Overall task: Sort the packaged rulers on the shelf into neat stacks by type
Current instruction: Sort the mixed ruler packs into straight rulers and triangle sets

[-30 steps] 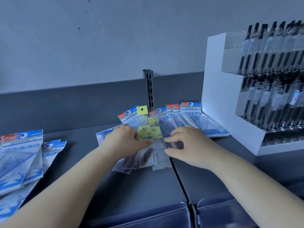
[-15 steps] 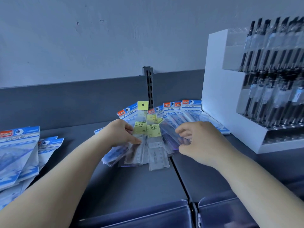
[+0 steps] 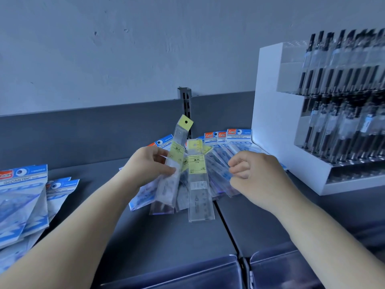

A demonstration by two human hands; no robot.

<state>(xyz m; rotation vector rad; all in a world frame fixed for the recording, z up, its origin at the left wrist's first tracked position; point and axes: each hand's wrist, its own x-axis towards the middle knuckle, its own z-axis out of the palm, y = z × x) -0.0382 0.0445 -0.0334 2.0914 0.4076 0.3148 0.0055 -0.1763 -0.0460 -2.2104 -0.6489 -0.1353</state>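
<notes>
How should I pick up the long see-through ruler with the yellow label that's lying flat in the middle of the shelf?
Judging by its pose, pinch the flat ruler pack at its near end, coming from the front. That end pokes out past the pile onto the bare shelf, so nothing covers it. Its far end with the yellow label is tucked among other packs, between the left hand and right hand.

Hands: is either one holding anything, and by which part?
The left hand grips a yellow-labelled ruler pack around its middle, tilted up off the pile. The right hand holds nothing.
</notes>
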